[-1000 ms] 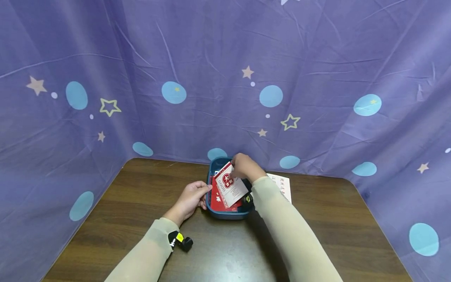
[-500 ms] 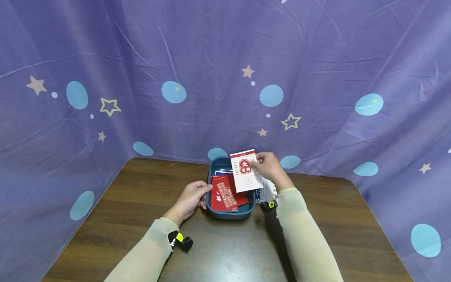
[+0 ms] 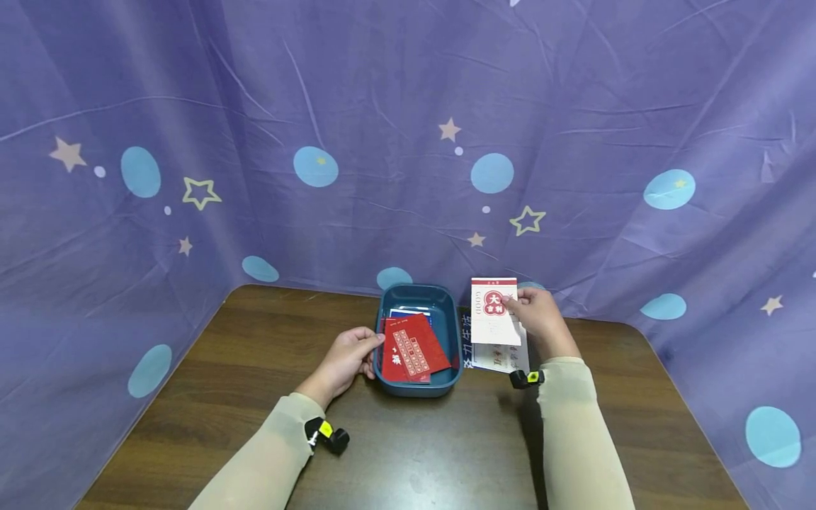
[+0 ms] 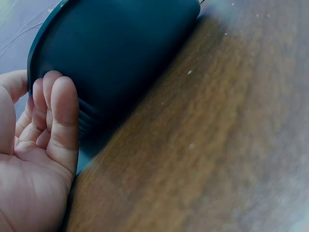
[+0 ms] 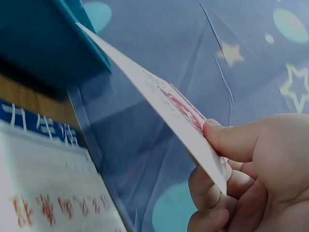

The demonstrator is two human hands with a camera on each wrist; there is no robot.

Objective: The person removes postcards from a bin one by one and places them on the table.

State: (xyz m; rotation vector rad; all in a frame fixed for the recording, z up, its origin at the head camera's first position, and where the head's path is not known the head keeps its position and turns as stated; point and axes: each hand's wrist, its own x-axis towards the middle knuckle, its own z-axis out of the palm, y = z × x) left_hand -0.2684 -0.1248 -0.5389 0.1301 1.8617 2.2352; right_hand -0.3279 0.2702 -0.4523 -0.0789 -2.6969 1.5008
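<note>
My right hand [image 3: 542,319] pinches a white card [image 3: 494,326] with a red emblem and a red top strip, thumb on its printed face. In the right wrist view the card [image 5: 159,101] is seen nearly edge-on, raised above the cards on the table. My left hand [image 3: 344,361] holds the left wall of a blue plastic box [image 3: 449,319], thumb at the rim and fingers against the outside, as the left wrist view of the box [image 4: 125,53] shows. Inside the box lie red cards [image 3: 414,347], over a blue-and-white card [image 3: 403,312].
Right of the box, under the held card, a white card with reddish writing [image 3: 500,358] overlaps a dark blue card with white writing [image 3: 467,333] on the wooden table [image 3: 395,453]. A purple curtain [image 3: 395,106] rises behind the table and along both sides.
My right hand has lifted the white card out of the box and carried it right, over the cards on the table. The red cards are uncovered. My left hand stays on the box.
</note>
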